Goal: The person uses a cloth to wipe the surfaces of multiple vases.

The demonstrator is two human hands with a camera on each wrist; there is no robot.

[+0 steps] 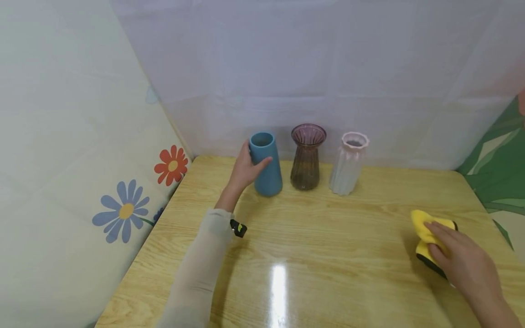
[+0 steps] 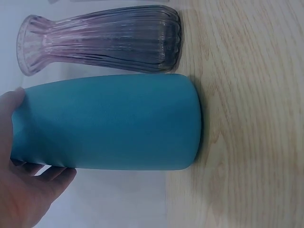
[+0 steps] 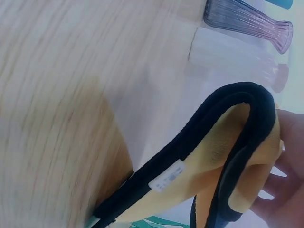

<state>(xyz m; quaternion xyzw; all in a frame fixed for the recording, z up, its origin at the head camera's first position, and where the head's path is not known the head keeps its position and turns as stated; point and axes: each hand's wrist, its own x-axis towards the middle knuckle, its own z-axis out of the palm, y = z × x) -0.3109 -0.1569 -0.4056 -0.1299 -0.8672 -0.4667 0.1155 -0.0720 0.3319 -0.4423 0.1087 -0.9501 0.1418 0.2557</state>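
My left hand (image 1: 245, 169) grips a matte blue vase (image 1: 269, 180) near its top, thumb across the front and fingers round the far side. The vase stands upright at the back left of the table, its base on the wood in the left wrist view. Beside it, a ribbed purple glass vase (image 1: 305, 166) with a flared rim stands apart from the hand. Over the right part of the table, my right hand (image 1: 471, 259) holds a folded yellow cloth (image 1: 423, 224) between thumb and fingers. Its black edging (image 3: 190, 135) and a small white label (image 3: 166, 175) show in the right wrist view.
A white fluted vase (image 1: 346, 171) with a pinkish scalloped rim stands right of the purple one. A pale cloth backdrop (image 1: 287, 59) hangs right behind the table (image 1: 328, 255). Flower-printed fabric (image 1: 61, 182) borders the left side, green leaf print (image 1: 498, 168) the right.
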